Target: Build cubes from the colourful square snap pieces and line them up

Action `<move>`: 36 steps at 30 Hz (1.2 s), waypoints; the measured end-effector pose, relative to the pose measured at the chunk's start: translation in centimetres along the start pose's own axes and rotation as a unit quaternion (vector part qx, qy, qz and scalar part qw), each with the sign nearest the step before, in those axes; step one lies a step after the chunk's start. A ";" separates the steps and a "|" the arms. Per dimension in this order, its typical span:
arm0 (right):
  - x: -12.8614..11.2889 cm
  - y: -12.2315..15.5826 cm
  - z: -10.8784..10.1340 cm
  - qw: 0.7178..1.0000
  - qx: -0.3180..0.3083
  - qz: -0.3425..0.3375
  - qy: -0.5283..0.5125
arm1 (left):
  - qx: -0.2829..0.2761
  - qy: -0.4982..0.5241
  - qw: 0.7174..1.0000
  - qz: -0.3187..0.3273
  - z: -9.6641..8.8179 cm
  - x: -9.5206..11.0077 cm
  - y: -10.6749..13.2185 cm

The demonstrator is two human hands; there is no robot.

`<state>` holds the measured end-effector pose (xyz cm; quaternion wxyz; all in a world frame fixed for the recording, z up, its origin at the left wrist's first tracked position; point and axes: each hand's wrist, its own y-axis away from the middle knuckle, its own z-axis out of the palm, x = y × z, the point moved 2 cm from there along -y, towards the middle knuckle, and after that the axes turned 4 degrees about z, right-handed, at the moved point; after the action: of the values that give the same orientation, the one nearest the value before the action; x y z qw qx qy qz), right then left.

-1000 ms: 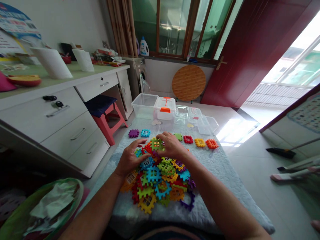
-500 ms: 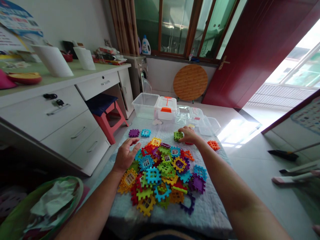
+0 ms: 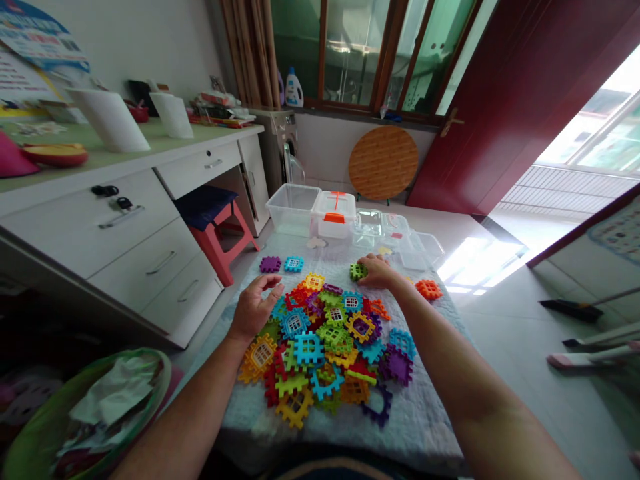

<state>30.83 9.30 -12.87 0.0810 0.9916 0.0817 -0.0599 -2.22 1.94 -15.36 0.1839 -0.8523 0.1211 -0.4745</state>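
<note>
Two bare hands over a quilted mat (image 3: 425, 427), both at the far side of a heap of interlocking plastic waffle-block tiles (image 3: 325, 340). Right hand (image 3: 379, 271): fingers curled forward, fingertips (image 3: 366, 280) against a green waffle-block tile (image 3: 357, 271) lying just beyond the heap. Actual pinch not determinable from this view, with the tile's near side partly hidden by the fingers. Left hand (image 3: 253, 308): open, fingers spread and slightly curved, nothing held, raised just beside the heap's left edge.

Farther along the same mat: one purple tile (image 3: 270, 264) and one blue tile (image 3: 294, 263), both flat and apart from the heap, plus one orange tile (image 3: 429, 289) to the right of the right hand. Past the mat's far end: a clear plastic storage box (image 3: 293, 209) and a white case with an orange latch (image 3: 333, 215).

Risk points, as judged from this layout:
- Overlapped, loosely meshed tiles, liable to shift or scatter if brushed by a forearm.
- Meshed neighbours, liable to lift together if one tile were pulled upward.
- Soft quilting, giving uneven support and poor footing for stacked tiles.
- Weak fingertip contact on the green tile, a possible cause of slipping back onto the heap.
</note>
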 end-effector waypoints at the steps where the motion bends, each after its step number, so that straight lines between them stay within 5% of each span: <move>1: 0.0 0.0 0.0 1.000 0.000 0.000 0.001 | -0.001 0.000 1.000 -0.001 0.0 0.0 0.0; 11: -0.1 1.5 -0.9 0.997 0.063 0.002 -0.051 | -0.034 -0.004 0.999 -0.009 0.1 0.0 -0.1; 17: 0.9 8.7 -1.3 0.974 0.103 -0.079 -0.186 | -0.115 0.016 0.993 -0.032 0.7 0.2 0.1; 22: 3.3 13.7 1.0 0.952 0.116 0.001 -0.283 | -0.140 0.036 0.989 -0.037 0.8 0.2 0.2; 28: 4.6 14.1 3.9 0.916 0.168 0.088 -0.352 | -0.109 0.112 0.986 -0.060 0.7 -0.3 0.2; 36: 4.6 13.7 4.9 0.919 0.176 0.098 -0.339 | -0.064 0.153 0.985 -0.049 0.4 0.0 0.3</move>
<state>37.19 -4.18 -16.21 -0.0663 0.9132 -0.0600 -0.3976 -1.83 1.76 -15.68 0.0847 -0.7846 0.1364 -0.5988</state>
